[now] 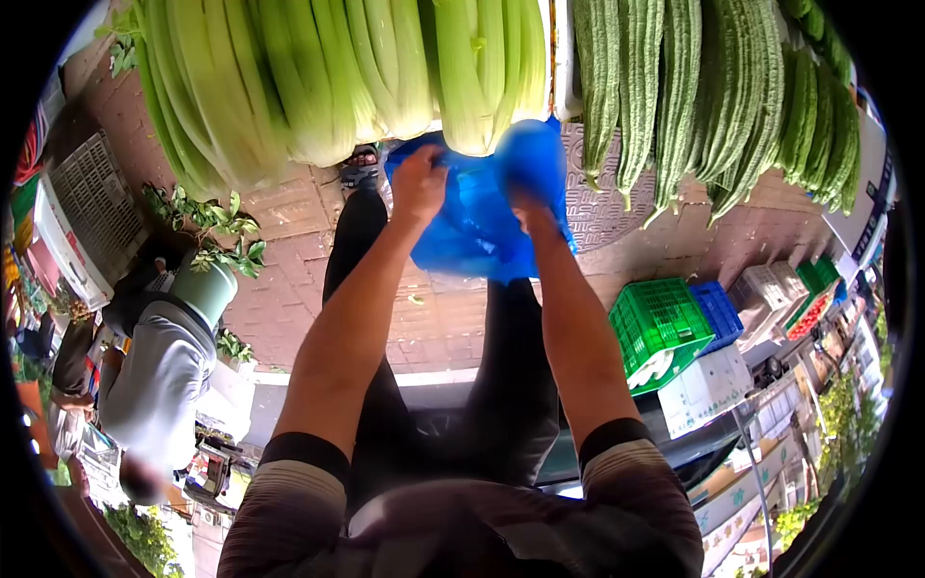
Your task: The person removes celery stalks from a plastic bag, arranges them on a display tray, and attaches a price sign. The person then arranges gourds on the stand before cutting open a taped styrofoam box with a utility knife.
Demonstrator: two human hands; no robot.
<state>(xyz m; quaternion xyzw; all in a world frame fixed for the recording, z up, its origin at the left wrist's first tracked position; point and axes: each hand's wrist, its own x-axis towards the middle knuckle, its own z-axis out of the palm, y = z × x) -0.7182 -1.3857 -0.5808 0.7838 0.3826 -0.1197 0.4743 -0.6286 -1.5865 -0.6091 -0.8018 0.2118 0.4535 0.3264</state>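
Observation:
A blue plastic bag (472, 217) is stretched out in front of my legs, between my two hands. My left hand (419, 185) is closed on its left edge, fingers curled in. On the other side my right hand (528, 207) grips the bag, its fingers partly covered by a bulging, motion-blurred fold of blue plastic. Just beyond the bag, thick bunches of celery (385, 72) lie side by side with their pale bases toward me. What the bag holds, if anything, cannot be made out.
Long ridged gourds (679, 96) hang over the stall's edge at right. Green crates (660, 332), a blue crate (715, 313) and a white box (706, 388) stand right. A person in a grey shirt (159, 376) is at left, near leafy greens (226, 231) on the brick pavement (289, 279).

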